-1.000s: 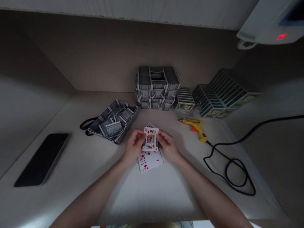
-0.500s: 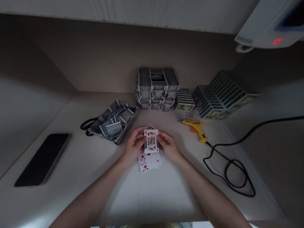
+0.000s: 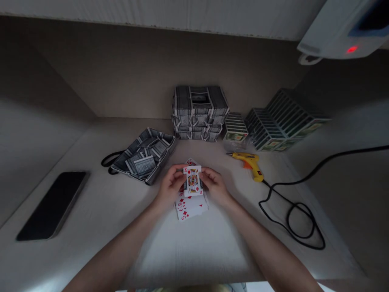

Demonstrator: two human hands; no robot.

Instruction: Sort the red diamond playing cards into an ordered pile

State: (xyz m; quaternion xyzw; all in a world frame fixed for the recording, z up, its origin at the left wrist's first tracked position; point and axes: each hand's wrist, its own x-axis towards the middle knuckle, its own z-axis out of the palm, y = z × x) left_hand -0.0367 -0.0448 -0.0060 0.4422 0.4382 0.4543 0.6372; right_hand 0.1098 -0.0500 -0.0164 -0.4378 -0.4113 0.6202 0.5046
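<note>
King (image 3: 193, 181) — held over loose cards (image 3: 191, 209), one side pinched between the fingers of the left hand (image 3: 170, 183), one the right hand (image 3: 215, 183). Step, seemingly: shaping its edges — next likely calls for even pressure.

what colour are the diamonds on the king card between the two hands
Red; the king card shows in the head view.

King (image 3: 193, 181) over card pile (image 3: 191, 207) on the worktop (image 3: 194, 251)
Tray (image 3: 161, 163) and phone (image 3: 53, 206) lie left, glue gun (image 3: 254, 167) right; cases (image 3: 199, 120) stand behind, boxes (image 3: 266, 125) to their right; loose cards (image 3: 145, 165) lie in the tray.
</note>
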